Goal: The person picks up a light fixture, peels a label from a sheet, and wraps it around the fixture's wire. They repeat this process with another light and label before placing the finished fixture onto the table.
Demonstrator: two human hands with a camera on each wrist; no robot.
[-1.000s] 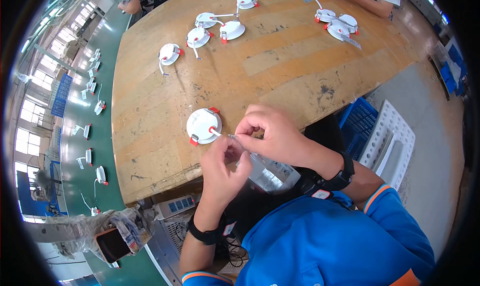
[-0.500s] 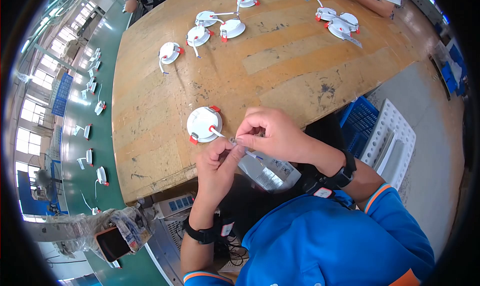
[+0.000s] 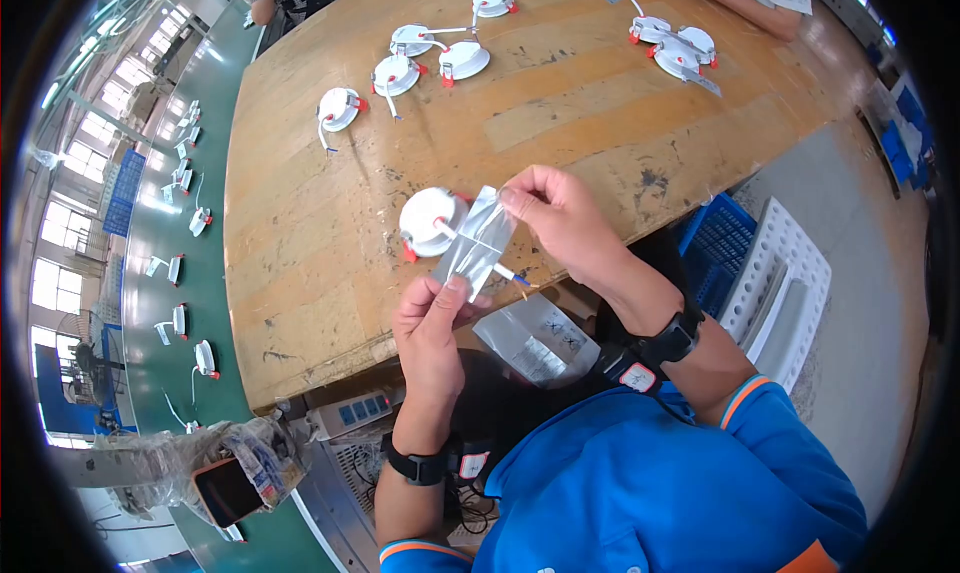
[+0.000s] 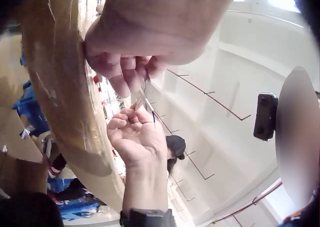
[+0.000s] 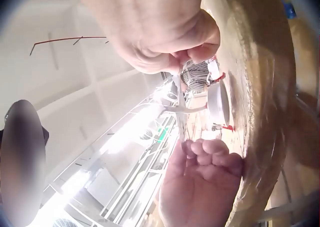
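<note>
A clear, shiny strip is stretched between the two hands in the head view, lying across the white cable of a round white lamp. The left hand pinches its lower end; the right hand pinches its upper end. Beyond the strip the cable's blue-tipped end sticks out. The lamp, with red clips, rests on the table near its front edge. In the right wrist view the lamp stands behind the strip, between both hands.
Several similar lamps lie farther back on the wooden table. A clear plastic bag is below the table edge. Blue crate and white perforated tray stand at right; a green belt runs at left.
The hands have moved apart and the strip now shows stretched between them, with the right hand farther up the table. The near lamp has shifted right and slightly back.
</note>
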